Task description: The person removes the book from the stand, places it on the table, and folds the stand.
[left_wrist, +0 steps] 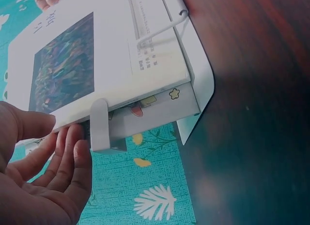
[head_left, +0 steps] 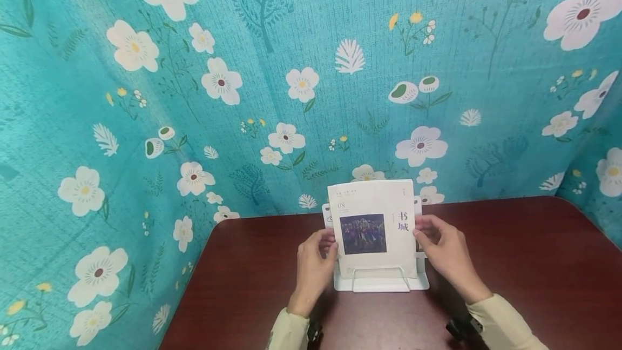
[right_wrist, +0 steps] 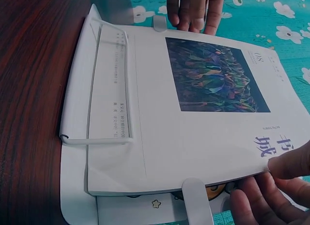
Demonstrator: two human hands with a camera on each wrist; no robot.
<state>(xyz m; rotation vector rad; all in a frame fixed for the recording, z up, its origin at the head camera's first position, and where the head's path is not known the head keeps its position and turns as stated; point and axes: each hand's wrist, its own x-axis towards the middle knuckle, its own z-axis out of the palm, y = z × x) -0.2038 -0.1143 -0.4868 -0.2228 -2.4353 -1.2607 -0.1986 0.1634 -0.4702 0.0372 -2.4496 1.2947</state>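
Observation:
A white magazine [head_left: 400,255] with a dark picture on its cover leans upright on a white book stand [head_left: 342,283]. The stand's wire holder [head_left: 381,289] crosses in front of the cover's bottom part. My left hand [head_left: 313,268] pinches the magazine's left edge, thumb at the front and fingers [left_wrist: 63,157] behind. At the right edge my right hand [head_left: 449,250] grips likewise, its thumb [right_wrist: 290,164] on the cover beside the large purple characters. A white side clip [left_wrist: 100,123] overlaps the left edge, and another clip [right_wrist: 196,200] the right. Most of the stand's back panel is hidden.
The stand rests on a dark red-brown wooden table [head_left: 257,280]. Behind and left of the table hangs a teal floral cloth [head_left: 262,96]. Cartoon prints show on the stand's panel [left_wrist: 155,108] beside the magazine.

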